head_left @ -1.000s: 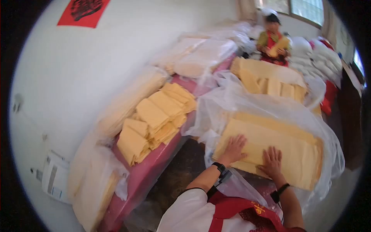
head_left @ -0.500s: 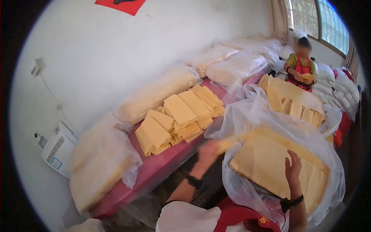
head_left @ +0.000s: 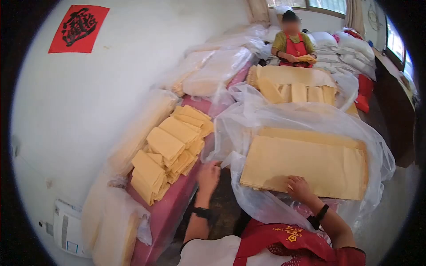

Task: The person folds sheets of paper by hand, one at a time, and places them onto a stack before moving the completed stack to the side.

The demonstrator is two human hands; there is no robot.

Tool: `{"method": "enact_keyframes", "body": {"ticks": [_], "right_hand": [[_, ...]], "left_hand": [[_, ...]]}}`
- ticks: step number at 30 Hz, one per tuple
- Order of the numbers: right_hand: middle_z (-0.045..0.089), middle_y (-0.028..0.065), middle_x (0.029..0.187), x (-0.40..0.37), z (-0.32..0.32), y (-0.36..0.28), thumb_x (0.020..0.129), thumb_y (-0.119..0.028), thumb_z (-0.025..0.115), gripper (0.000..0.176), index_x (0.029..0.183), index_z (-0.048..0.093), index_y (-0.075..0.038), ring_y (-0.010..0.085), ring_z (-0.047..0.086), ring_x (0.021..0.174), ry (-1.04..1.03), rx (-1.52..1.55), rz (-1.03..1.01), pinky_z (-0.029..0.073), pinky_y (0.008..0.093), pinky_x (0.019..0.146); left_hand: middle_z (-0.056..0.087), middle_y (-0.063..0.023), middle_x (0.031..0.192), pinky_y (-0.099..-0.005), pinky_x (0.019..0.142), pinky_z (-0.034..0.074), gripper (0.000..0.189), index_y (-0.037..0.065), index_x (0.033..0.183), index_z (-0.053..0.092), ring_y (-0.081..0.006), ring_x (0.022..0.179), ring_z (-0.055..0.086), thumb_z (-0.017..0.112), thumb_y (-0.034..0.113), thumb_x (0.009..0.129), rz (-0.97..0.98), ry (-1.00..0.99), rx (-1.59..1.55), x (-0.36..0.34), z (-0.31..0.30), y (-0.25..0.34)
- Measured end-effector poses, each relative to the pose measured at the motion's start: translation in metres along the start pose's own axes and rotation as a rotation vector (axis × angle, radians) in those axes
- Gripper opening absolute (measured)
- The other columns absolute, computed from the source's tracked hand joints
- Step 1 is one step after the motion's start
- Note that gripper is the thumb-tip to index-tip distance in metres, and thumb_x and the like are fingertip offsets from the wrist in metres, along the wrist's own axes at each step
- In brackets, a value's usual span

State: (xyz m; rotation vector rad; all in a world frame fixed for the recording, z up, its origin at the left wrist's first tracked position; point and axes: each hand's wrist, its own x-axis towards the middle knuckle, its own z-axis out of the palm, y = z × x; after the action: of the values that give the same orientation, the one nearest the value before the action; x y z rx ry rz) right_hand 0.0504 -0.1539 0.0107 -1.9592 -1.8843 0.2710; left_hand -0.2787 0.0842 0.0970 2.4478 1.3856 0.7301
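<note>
1. I see the stack just ahead of my right hand, long axis left to right.
2. That hand is nearer, touching the near edge, fingers curled; I can't tell if it grips.
3. My left hand is beside the folded pile, its hold unclear.
4. Open plastic surrounds the stack.
</note>
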Motion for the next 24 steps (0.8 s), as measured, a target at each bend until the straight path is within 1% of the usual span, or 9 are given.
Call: {"method": "enact_keyframes", "body": {"ticks": [1, 4, 6, 11, 13, 14, 18, 20, 24], "right_hand": [[0.055, 0.0138, 0.125, -0.001, -0.004, 0.002, 0.086, -0.027, 0.058, 0.031, 0.112, 0.06, -0.01, 0.0325, 0.052, 0.114, 0.001, -0.008, 0.016, 0.039, 0.0469, 0.098], [0.052, 0.0138, 0.129, -0.005, -0.013, 0.004, 0.087, -0.027, 0.057, 0.034, 0.116, 0.058, -0.009, 0.0315, 0.049, 0.118, -0.037, -0.051, 0.038, 0.038, 0.0474, 0.099], [0.05, 0.0131, 0.131, -0.011, -0.022, 0.015, 0.086, -0.025, 0.057, 0.038, 0.121, 0.055, -0.009, 0.0306, 0.047, 0.121, 0.025, 0.002, 0.07, 0.036, 0.0479, 0.101], [0.043, 0.0139, 0.138, -0.045, 0.009, 0.053, 0.08, -0.023, 0.061, 0.047, 0.124, 0.053, -0.01, 0.0307, 0.038, 0.131, 0.095, -0.141, 0.286, 0.032, 0.0463, 0.105], [0.038, 0.0159, 0.143, -0.05, 0.015, 0.053, 0.077, -0.024, 0.063, 0.052, 0.125, 0.052, -0.008, 0.0315, 0.032, 0.135, 0.154, -0.31, 0.146, 0.029, 0.0469, 0.107], [0.038, 0.0159, 0.143, -0.05, 0.017, 0.05, 0.077, -0.024, 0.063, 0.052, 0.125, 0.052, -0.008, 0.0315, 0.032, 0.135, 0.167, -0.317, 0.164, 0.029, 0.0469, 0.107], [0.037, 0.0174, 0.144, -0.046, 0.015, 0.032, 0.078, -0.027, 0.061, 0.054, 0.128, 0.049, -0.01, 0.0326, 0.033, 0.135, 0.217, -0.309, 0.186, 0.03, 0.0502, 0.105], [0.037, 0.0178, 0.143, -0.043, 0.016, 0.031, 0.079, -0.027, 0.061, 0.053, 0.128, 0.048, -0.01, 0.0335, 0.032, 0.136, 0.222, -0.298, 0.179, 0.029, 0.0512, 0.106], [0.034, 0.0208, 0.144, -0.044, 0.021, 0.037, 0.078, -0.023, 0.061, 0.056, 0.13, 0.046, -0.007, 0.0367, 0.029, 0.136, 0.212, -0.243, 0.171, 0.026, 0.0524, 0.107]], "left_hand": [[0.059, -0.0185, 0.115, -0.0455, 0.093, 0.044, 0.04, 0.005, 0.116, 0.059, -0.0359, 0.109, 0.054, 0.064, 0.02, 0.079, -0.02, -0.207, -0.195, 0.002, 0.03, 0.013], [0.059, -0.0204, 0.106, -0.0467, 0.088, 0.045, 0.033, 0.004, 0.107, 0.06, -0.0372, 0.105, 0.055, 0.064, 0.019, 0.078, 0.21, -0.375, -0.478, 0.002, 0.105, 0.035], [0.058, -0.021, 0.109, -0.0472, 0.092, 0.042, 0.041, 0.004, 0.108, 0.059, -0.0391, 0.109, 0.051, 0.069, 0.021, 0.072, 0.246, -0.243, -0.038, 0.007, 0.164, 0.023], [0.059, -0.0183, 0.1, -0.0445, 0.088, 0.044, 0.04, 0.002, 0.098, 0.058, -0.0355, 0.103, 0.052, 0.074, 0.021, 0.067, 0.085, -0.244, -0.111, 0.018, 0.161, 0.032], [0.059, -0.0175, 0.099, -0.0441, 0.086, 0.045, 0.037, 0.002, 0.095, 0.058, -0.0346, 0.102, 0.052, 0.075, 0.02, 0.067, 0.059, -0.226, -0.104, 0.017, 0.157, 0.051], [0.059, -0.0166, 0.098, -0.0436, 0.085, 0.045, 0.035, 0.002, 0.092, 0.058, -0.0338, 0.101, 0.053, 0.076, 0.019, 0.067, -0.017, -0.174, -0.087, 0.017, 0.155, 0.056], [0.062, -0.013, 0.09, -0.0438, 0.08, 0.047, 0.033, 0.003, 0.086, 0.058, -0.0334, 0.091, 0.057, 0.078, 0.021, 0.067, 0.033, -0.091, -0.014, 0.029, 0.168, 0.044], [0.064, -0.0113, 0.083, -0.0429, 0.077, 0.049, 0.034, 0.005, 0.085, 0.058, -0.0337, 0.083, 0.061, 0.078, 0.025, 0.067, -0.121, -0.202, -0.112, 0.036, 0.179, 0.026], [0.066, -0.0133, 0.084, -0.0442, 0.074, 0.05, 0.028, 0.007, 0.089, 0.059, -0.0345, 0.082, 0.063, 0.073, 0.021, 0.07, -0.168, -0.204, -0.077, 0.042, 0.18, 0.03]]}}
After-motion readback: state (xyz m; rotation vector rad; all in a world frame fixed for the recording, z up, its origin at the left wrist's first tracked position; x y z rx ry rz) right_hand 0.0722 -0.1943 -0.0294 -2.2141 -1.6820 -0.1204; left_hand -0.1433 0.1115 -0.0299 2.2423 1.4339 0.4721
